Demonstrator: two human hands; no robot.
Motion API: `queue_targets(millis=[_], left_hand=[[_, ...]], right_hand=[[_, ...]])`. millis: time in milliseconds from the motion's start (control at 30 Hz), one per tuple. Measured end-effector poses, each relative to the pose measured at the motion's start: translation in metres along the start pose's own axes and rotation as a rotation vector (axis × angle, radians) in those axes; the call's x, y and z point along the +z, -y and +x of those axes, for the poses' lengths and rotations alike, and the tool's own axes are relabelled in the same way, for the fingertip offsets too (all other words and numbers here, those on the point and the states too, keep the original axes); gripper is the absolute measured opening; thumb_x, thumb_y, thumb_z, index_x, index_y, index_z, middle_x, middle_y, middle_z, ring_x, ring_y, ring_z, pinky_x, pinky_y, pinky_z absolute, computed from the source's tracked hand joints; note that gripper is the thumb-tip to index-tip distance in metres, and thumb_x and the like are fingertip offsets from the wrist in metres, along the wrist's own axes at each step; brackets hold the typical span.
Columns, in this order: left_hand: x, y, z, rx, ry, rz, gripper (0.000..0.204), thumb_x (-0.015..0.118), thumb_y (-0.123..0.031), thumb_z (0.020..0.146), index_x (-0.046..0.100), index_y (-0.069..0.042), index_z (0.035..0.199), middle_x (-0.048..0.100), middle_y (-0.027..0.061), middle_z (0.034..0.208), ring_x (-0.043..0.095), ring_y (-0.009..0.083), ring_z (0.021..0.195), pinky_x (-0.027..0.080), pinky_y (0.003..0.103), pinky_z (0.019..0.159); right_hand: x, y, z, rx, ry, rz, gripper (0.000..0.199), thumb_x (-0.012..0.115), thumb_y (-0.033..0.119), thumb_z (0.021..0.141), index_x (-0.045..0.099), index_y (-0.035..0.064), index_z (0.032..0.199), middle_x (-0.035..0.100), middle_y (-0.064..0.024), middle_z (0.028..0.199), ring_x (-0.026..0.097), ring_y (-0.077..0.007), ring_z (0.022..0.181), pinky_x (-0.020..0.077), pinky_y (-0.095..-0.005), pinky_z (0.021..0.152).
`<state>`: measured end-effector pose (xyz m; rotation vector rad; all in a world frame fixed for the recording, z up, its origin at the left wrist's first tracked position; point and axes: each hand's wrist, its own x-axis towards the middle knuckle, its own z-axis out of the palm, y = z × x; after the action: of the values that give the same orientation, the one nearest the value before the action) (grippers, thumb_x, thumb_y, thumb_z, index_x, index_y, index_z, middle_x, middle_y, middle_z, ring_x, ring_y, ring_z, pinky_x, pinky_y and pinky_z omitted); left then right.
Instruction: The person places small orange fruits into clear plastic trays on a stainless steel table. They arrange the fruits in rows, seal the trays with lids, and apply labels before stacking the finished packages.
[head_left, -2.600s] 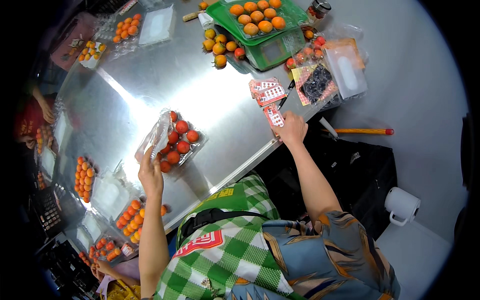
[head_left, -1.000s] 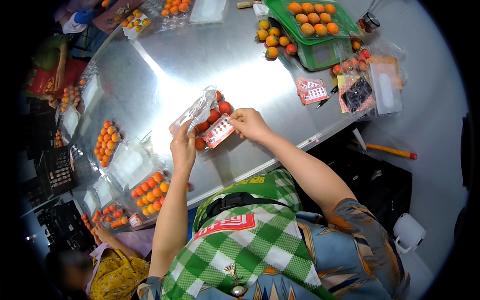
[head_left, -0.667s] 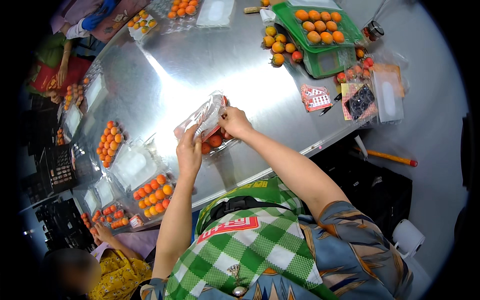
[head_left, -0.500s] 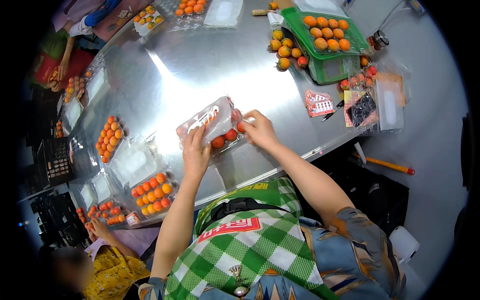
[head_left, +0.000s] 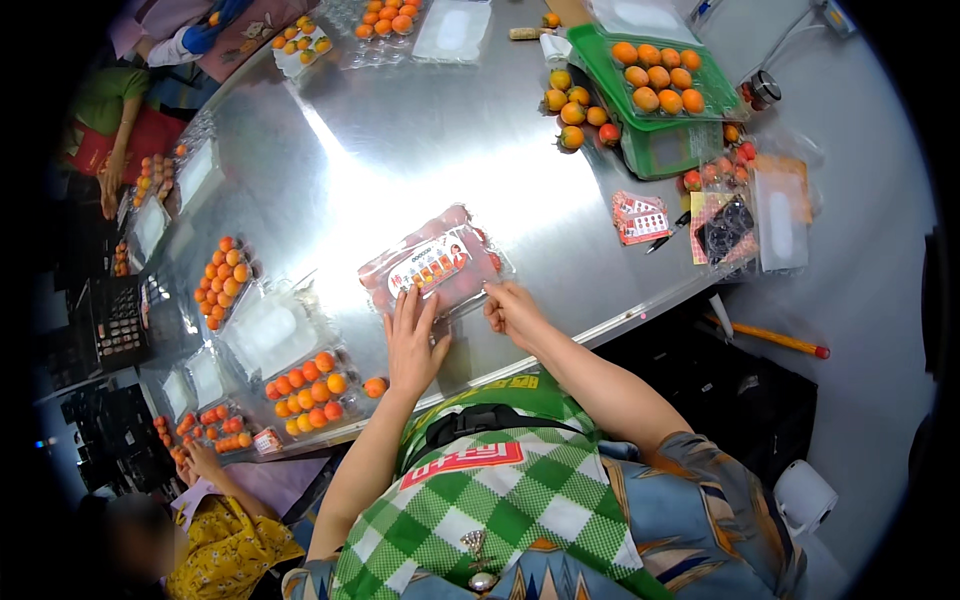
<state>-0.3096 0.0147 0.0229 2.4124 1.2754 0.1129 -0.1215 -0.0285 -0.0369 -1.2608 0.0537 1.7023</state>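
A clear plastic fruit box (head_left: 470, 285) lies on the steel table in front of me. Its lid covers the fruit, and a white and red label (head_left: 428, 266) sits on top. Red fruit shows through the plastic along the far and right sides. My left hand (head_left: 413, 345) rests on the box's near left part, fingers stretched out and touching the lid by the label. At the near right corner my right hand (head_left: 517, 316) is closed, thumb and fingertips pinched together at the box's edge.
Loose fruit (head_left: 578, 105) lies beside green trays (head_left: 668, 150) holding a filled pack (head_left: 658, 75). Printed cards (head_left: 640, 217), a pen (head_left: 668, 232) and clear lids (head_left: 780, 215) lie right. Filled packs (head_left: 305, 392) and empty trays (head_left: 268, 325) stand left; co-workers sit beyond.
The lid has come down over the red fruit that showed at the near right side, and its label now faces up flat. Both hands have drawn nearer to me along the box's near edge.
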Motion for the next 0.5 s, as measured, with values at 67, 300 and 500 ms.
queue_targets(millis=[67,300,500], left_hand=[[-0.002,0.004,-0.007,-0.009,-0.018,-0.036,0.071,0.072,-0.015,0.069,0.042,-0.014,0.133,0.028,0.0128,0.144,0.025,0.0336,0.133,0.022,0.055,0.105],[0.004,0.016,-0.043,-0.157,-0.294,-0.319,0.049,0.066,-0.007,0.072,0.052,-0.006,0.119,0.043,0.0150,0.131,0.041,0.0309,0.122,0.036,0.039,0.097],[0.023,0.032,-0.068,-0.653,-0.186,-1.003,0.015,0.060,-0.013,0.085,0.060,-0.001,0.093,0.062,0.0050,0.080,0.060,0.0131,0.070,0.046,0.024,0.060]], right_hand=[[0.005,0.000,0.013,-0.028,-0.088,-0.057,0.020,0.060,0.021,0.084,0.050,0.0042,0.082,0.053,-0.0048,0.065,0.047,-0.0095,0.048,0.0359,-0.0235,0.040],[0.010,0.004,0.018,-0.134,-0.196,-0.214,0.019,0.061,0.015,0.082,0.050,0.0026,0.074,0.052,-0.0039,0.058,0.046,-0.0097,0.043,0.0347,-0.0238,0.039],[-0.017,0.028,-0.007,-0.012,-0.081,-0.308,0.013,0.059,0.018,0.084,0.055,0.0051,0.087,0.055,-0.0045,0.065,0.050,-0.0100,0.048,0.0382,-0.0230,0.041]])
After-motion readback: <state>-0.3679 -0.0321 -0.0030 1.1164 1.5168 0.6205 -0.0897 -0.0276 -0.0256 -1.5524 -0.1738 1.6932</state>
